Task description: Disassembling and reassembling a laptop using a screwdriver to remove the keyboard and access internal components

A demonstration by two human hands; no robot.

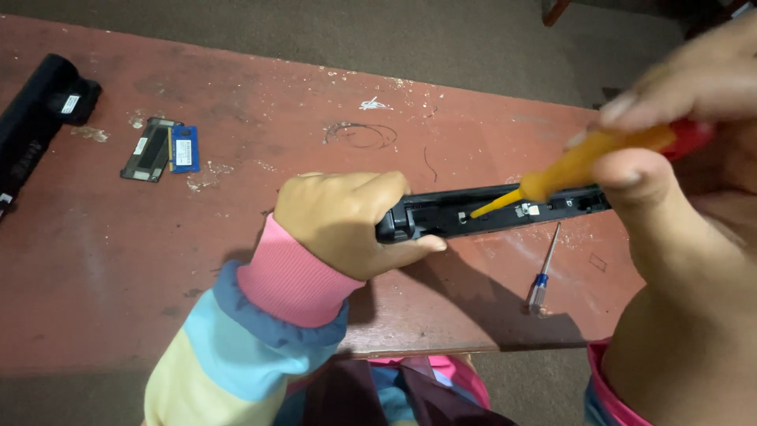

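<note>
Standing on edge at the frame's centre, the long black plastic laptop casing [489, 211] is steadied by left hand [347, 221] fingers wrapped around its end, so the orange-handled screwdriver [583, 162], pinched by right hand [694, 102] fingertips, meets its slot.

A makeshift electronics repair spot, likely in a home rather than a proper workshop. The bench [118, 268] is a worn red board, scratched and flecked with white debris, set low over a brown carpet [394, 39]. Loose laptop parts lie about: memory modules [162, 148] at far left, a black battery [35, 118] at the left edge, a thin wire [363, 134] in the middle, and a small screwdriver [544, 272] near the right.
</note>
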